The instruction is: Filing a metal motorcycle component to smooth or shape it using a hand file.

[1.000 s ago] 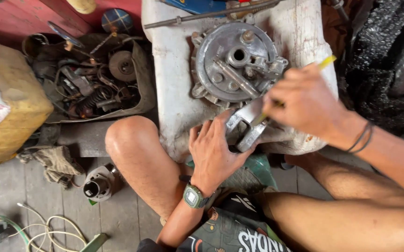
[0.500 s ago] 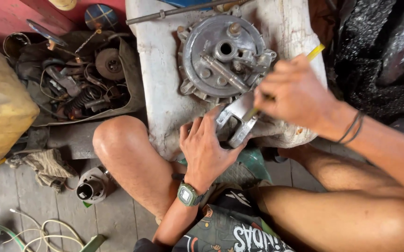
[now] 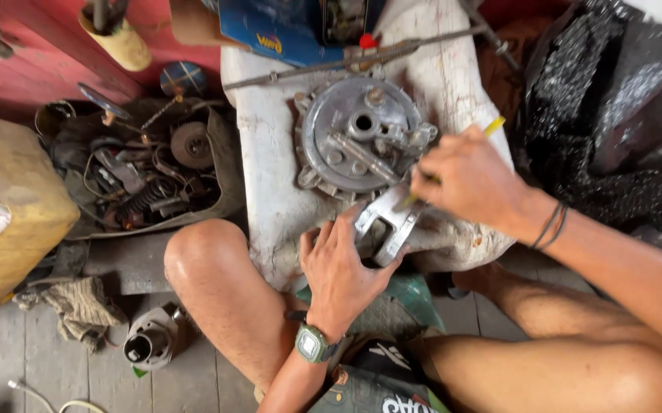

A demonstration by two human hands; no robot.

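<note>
My left hand (image 3: 341, 264) presses a silvery metal bracket (image 3: 388, 222) down on a white block (image 3: 270, 168) in front of my knee. My right hand (image 3: 465, 180) grips a yellow-handled tool (image 3: 492, 127), its tip angled down onto the bracket. Just beyond the bracket lies a round grey metal hub plate (image 3: 350, 138) with bolts and a centre hole. A green watch (image 3: 314, 344) sits on my left wrist, dark bands on the right wrist.
A tray of greasy gears, springs and parts (image 3: 147, 172) stands at the left. A yellow sack (image 3: 9, 206) lies at the far left. A small metal cylinder (image 3: 151, 344) and a rag (image 3: 78, 306) rest on the plank floor. Black plastic sheeting (image 3: 614, 99) fills the right.
The view has shifted, so the block and hub sit lower and further right in frame. Both hands keep their hold on the bracket and the tool.
</note>
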